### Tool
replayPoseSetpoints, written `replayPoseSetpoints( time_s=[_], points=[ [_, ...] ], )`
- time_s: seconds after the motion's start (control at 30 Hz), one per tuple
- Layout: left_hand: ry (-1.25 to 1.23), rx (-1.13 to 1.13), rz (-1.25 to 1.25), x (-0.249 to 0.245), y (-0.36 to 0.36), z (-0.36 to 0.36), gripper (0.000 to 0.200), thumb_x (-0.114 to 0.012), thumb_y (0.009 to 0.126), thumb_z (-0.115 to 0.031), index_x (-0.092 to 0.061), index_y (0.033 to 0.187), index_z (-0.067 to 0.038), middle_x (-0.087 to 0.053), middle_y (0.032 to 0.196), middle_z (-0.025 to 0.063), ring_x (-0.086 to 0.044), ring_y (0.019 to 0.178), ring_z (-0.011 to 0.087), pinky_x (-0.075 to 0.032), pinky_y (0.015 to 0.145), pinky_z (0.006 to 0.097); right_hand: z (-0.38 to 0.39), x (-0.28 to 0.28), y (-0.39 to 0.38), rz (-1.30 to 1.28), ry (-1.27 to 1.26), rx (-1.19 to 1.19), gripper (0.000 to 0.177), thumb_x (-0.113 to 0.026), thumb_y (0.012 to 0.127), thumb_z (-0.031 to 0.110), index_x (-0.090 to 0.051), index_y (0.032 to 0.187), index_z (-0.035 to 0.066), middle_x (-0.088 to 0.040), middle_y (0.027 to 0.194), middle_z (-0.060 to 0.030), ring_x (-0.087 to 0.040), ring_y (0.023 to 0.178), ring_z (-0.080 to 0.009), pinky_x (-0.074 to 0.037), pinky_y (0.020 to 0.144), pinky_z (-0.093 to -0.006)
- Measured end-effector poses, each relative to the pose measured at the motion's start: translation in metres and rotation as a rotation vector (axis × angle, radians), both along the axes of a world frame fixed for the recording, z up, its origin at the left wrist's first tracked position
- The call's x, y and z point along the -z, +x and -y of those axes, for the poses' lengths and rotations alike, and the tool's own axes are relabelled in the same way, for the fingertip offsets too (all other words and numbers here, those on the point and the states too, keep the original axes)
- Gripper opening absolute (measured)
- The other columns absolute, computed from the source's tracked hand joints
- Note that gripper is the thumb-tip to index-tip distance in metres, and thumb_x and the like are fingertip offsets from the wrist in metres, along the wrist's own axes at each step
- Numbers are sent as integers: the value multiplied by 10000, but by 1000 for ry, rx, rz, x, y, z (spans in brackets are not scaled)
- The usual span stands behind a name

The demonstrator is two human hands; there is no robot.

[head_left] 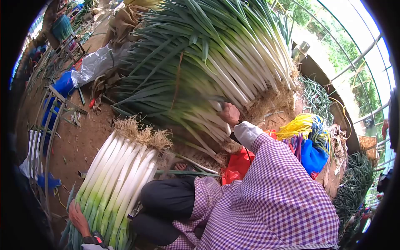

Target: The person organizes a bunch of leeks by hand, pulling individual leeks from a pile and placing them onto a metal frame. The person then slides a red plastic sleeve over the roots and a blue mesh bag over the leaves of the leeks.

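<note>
My right hand point(230, 114) is closed in a fist around the white stem of a long green onion at the near edge of a large pile of green onions point(233, 62). The leaves beside this hand are smeared by motion. At the lower left, my left hand point(78, 217) lies with extended fingers against the outer side of a row of thick green onions point(112, 179). Their roots point(139, 132) point away from me, and their green ends run down past the frame edge. Part of the left hand's fingers is hidden against the leaves.
Red plastic point(237, 164) lies by my right forearm. Beside it are yellow ties point(296, 126) and a blue bag point(311, 158). A bent slatted frame point(48, 137) stands at the left, near silver sheeting point(95, 66). More green onions point(356, 187) lie along the right.
</note>
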State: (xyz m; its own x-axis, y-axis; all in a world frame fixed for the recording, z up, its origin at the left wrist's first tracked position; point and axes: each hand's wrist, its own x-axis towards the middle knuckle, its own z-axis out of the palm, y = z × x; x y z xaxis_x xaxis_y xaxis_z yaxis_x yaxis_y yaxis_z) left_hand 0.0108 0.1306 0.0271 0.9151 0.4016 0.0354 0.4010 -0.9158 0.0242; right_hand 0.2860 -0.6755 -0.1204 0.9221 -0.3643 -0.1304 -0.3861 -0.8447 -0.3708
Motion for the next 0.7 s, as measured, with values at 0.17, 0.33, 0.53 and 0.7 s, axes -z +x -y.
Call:
replayPoseSetpoints(
  time_s=[0.17,0.33,0.53,0.7],
  points=[
    [-8,8,-4,1,-1,-3,409,-495,1070,-259,-625,1344,16,-645,1354,209,-578,1268,384,-422,1081,455,-48,-55,-25,-20,282,-82,454,-806,726,370,-731,997,13,-740,992,-235,-713,923,-410,-548,817,-511],
    [-43,17,-9,-18,3,23,421,-485,1075,-278,-623,1347,13,-637,1362,212,-573,1271,387,-416,1087,461,-55,-52,-32,-165,492,-50,435,-837,721,231,-710,1057,-14,-724,968,-216,-726,844,-320,-561,774,-452],
    [25,28,1,-5,-2,7,429,-479,1076,-295,-627,1336,12,-637,1358,212,-573,1273,386,-414,1093,460,-76,1,22,233,635,131,489,-738,846,149,-626,1305,22,-712,1068,-253,-720,969,-347,-564,866,-469],
    [48,29,43,-5,1,13,393,-507,1056,-273,-648,1283,16,-653,1322,211,-590,1233,393,-436,1056,472,-105,-41,15,179,817,123,298,-697,931,139,-639,1196,16,-654,830,-121,-645,616,-185,-506,504,-340]
  ],
)
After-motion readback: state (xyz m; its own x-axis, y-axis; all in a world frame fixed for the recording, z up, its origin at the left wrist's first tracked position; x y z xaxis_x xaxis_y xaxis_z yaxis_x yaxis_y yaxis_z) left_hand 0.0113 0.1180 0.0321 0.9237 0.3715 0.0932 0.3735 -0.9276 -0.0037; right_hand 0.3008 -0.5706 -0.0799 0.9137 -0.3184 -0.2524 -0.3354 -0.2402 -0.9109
